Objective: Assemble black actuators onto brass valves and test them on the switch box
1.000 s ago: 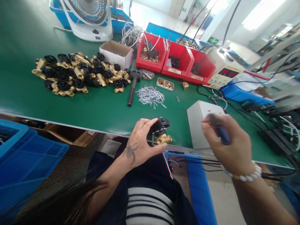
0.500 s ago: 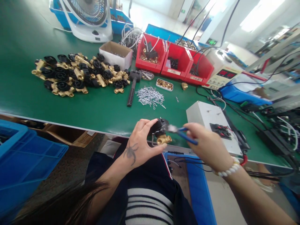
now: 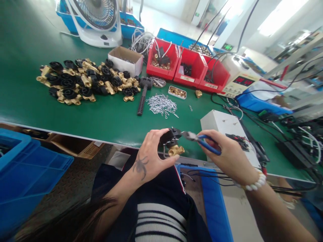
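My left hand [image 3: 151, 156] is wrapped round a brass valve fitting [image 3: 176, 150] with a black plastic top, at the table's front edge. In my right hand [image 3: 224, 151] is a pair of pliers [image 3: 208, 146] with blue handles. The plier jaws point left, just right of the black top, and a thin bit of metal shows at their tip; whether they grip it I cannot tell. Beyond my hands lies a heap of silver spring clips [image 3: 163, 105], with one loose clip [image 3: 190, 108] to its right.
Many brass fittings with black tops [image 3: 85, 80] are piled at the left. A black hammer-shaped tool [image 3: 143, 97], a small tray of brass parts [image 3: 177, 91] and red bins [image 3: 188, 69] stand behind the clips. A grey-white box [image 3: 219, 122] sits at right, beside cables.
My right hand and the pliers have drawn back a little to the right, away from the black top. My left hand keeps its hold on the fitting.
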